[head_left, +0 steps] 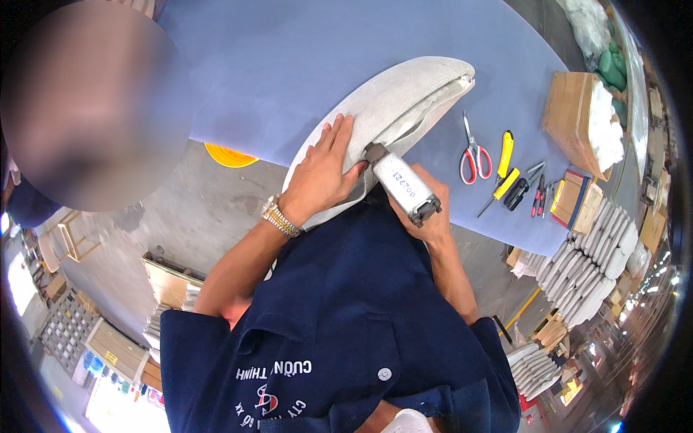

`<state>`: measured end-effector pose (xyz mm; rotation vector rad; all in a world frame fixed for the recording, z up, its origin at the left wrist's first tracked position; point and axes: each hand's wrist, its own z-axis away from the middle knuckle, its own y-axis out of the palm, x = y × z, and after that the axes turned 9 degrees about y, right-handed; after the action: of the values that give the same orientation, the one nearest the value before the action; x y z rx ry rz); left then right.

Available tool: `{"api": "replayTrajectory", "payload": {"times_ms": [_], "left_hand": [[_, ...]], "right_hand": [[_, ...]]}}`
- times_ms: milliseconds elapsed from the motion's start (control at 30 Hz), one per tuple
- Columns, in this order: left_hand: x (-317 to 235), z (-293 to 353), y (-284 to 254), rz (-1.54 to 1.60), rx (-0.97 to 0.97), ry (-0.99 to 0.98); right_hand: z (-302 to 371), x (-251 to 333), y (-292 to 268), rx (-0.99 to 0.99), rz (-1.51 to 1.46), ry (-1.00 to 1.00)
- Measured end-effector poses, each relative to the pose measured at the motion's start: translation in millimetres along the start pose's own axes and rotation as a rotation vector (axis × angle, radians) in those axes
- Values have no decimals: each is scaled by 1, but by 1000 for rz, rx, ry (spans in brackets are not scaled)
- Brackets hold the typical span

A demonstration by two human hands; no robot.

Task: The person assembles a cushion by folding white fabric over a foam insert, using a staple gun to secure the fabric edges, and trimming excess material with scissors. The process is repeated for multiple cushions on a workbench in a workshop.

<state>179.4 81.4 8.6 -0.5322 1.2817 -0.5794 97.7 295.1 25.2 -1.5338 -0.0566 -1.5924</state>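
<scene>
A light grey fabric-covered cushion [404, 90], curved and pointed at its far right end, lies over the near edge of the blue-grey table. My left hand [321, 173] rests flat on its left part, fingers stretched out, the thumb toward the staple gun. My right hand [431, 206] is closed round a silver staple gun [398, 180], whose dark nose meets the cushion near its inner fold. Loose fabric shows along that fold. The body of the gun hides part of my right fingers. A metal watch [280, 216] circles my left wrist.
On the table [289, 65] to the right lie red-handled scissors [475, 160], a yellow cutter [505, 153], a yellow-handled screwdriver [507, 184] and pliers [538, 198]. Beyond stands a cardboard box [570, 115]. Stacked grey pieces [588, 260] stand beside the table; a yellow basket [229, 155] sits below its edge.
</scene>
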Motion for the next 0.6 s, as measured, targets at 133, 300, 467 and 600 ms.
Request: {"api": "replayTrajectory", "payload": {"times_ms": [133,300,467,600], "left_hand": [[-3,0,1,-60,-6,-11],[-4,3,2,-62,-31,9],[-10,4,8,-100,-63,-22],[-6,0,11,-78,-106,-9]], "right_hand": [[4,4,-1,7,-2,-26],[1,10,-9,81,41,-11],[-5,17,-11,142,57,64],[-2,8,-4,107,12,47]]}}
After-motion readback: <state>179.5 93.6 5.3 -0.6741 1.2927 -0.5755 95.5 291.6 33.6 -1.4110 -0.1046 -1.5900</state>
